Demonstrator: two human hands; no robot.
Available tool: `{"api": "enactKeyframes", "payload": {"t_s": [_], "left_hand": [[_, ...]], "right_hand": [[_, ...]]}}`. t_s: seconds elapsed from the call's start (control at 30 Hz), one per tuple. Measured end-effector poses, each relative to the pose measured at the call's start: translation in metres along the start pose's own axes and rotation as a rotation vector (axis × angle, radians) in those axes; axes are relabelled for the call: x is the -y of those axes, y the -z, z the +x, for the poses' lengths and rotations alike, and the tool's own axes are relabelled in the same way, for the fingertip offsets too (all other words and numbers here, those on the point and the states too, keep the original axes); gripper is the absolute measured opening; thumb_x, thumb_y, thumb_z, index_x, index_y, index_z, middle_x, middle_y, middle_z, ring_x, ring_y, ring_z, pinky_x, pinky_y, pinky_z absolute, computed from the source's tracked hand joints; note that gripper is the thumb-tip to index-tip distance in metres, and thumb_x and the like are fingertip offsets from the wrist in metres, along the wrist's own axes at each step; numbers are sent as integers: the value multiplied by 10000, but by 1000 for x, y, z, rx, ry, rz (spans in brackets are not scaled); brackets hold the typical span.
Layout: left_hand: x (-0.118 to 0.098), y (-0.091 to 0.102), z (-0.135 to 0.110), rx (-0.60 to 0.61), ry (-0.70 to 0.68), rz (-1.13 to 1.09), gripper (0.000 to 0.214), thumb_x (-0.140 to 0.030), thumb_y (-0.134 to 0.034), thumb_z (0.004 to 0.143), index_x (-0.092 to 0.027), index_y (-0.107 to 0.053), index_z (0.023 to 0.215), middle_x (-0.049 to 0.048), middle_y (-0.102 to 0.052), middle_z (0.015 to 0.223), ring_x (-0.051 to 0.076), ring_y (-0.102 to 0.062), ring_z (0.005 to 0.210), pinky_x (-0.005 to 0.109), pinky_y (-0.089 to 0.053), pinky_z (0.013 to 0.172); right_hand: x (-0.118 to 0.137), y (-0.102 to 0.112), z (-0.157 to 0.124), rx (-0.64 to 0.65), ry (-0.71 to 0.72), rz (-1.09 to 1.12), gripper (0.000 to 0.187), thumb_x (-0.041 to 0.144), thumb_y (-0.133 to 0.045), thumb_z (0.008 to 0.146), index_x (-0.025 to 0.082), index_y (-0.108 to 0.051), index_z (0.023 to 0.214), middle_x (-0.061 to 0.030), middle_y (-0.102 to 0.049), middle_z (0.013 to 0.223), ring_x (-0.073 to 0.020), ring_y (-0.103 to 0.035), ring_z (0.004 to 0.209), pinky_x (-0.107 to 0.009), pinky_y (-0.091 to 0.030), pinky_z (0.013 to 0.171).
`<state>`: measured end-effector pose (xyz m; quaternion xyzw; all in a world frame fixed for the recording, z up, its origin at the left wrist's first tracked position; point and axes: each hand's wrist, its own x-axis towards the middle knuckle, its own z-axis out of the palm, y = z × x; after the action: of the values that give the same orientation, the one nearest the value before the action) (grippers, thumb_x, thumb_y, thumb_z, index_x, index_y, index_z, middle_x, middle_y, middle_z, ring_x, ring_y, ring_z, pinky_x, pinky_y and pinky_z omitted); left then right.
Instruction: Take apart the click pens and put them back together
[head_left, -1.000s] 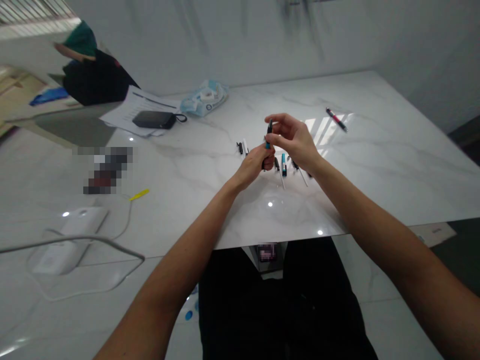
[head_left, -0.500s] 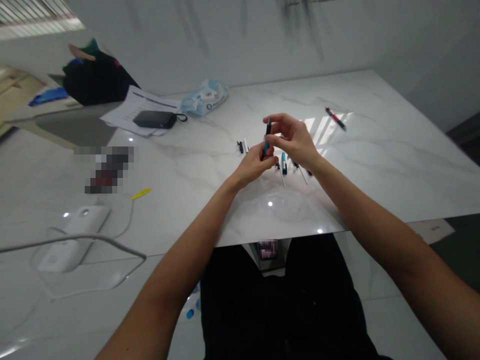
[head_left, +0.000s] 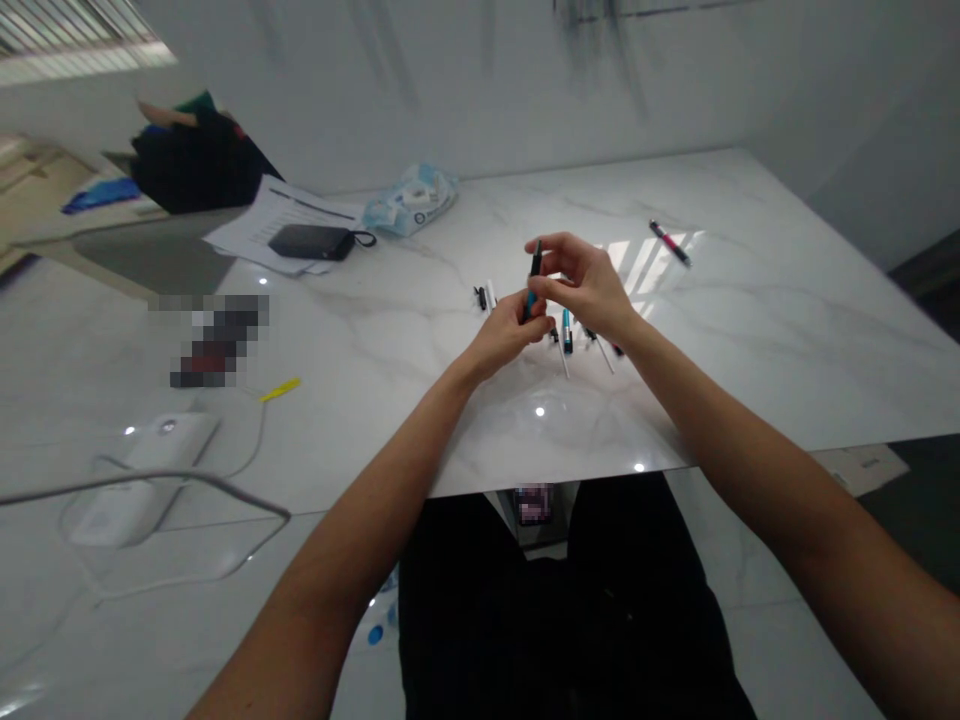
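Upright between my hands is a blue and black pen [head_left: 535,265]. My left hand [head_left: 516,325] is closed round its blue lower part. My right hand [head_left: 583,281] pinches the black upper part with thumb and fingers. On the table just below my hands lie loose pen parts: a blue and black barrel piece [head_left: 567,331], a thin white refill [head_left: 604,355] and small black pieces [head_left: 480,297]. A white tube [head_left: 491,293] is beside the black pieces, left of my hands. My right wrist partly covers some of the parts.
A red and black pen [head_left: 670,243] lies farther right on the marble-patterned table [head_left: 787,330]. At the back left are a wipes packet [head_left: 412,200], papers [head_left: 255,225] and a black pouch [head_left: 311,241]. A white power strip [head_left: 146,475] with a grey cable [head_left: 247,492] sits at the left.
Both hands keep nearly the same place and grip on the pen. The whole view has shifted very slightly; the loose parts lie as before.
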<state>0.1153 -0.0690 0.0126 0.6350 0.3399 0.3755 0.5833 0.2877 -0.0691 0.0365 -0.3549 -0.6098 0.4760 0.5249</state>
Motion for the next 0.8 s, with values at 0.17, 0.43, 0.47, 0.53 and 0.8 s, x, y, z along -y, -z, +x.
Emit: {"api": "enactKeyframes", "payload": {"t_s": [0.17,0.43,0.47,0.53,0.8], "left_hand": [[-2,0,-2,19,12,17,343,-198,-742,797,-229,-401,767,-55,-381,720,102,-402,655,266,-342,618],[-4,5,-4,63,15,40,367,-273,-752,812,-236,-389,780,-52,-390,733,110,-378,665,287,-326,643],[-4,6,-4,73,16,40,365,-281,-750,811,-237,-389,781,-52,-389,737,112,-377,669,287,-324,645],[-4,6,-4,85,23,42,360,-291,-748,806,-239,-392,787,-55,-382,735,114,-368,668,287,-314,645],[-3,7,-5,78,27,50,406,-360,-784,808,-237,-398,775,-59,-376,710,118,-354,660,279,-279,640]], "right_hand": [[0,-1,0,-22,31,-13,477,368,-866,802,272,-713,1244,-6,-719,994,-186,-731,906,-334,-617,830],[14,4,4,-90,78,66,537,414,-892,803,284,-698,1286,-32,-786,1039,-225,-769,1055,-367,-630,944],[18,5,5,-95,82,60,550,421,-898,801,283,-697,1294,-34,-792,1041,-224,-772,1046,-363,-632,934],[26,7,9,-98,85,38,571,434,-906,796,283,-695,1305,-38,-800,1049,-222,-776,1016,-359,-637,900],[41,15,33,-245,91,133,504,360,-863,780,315,-691,1251,-20,-806,1060,-220,-773,1025,-395,-634,935]]}}
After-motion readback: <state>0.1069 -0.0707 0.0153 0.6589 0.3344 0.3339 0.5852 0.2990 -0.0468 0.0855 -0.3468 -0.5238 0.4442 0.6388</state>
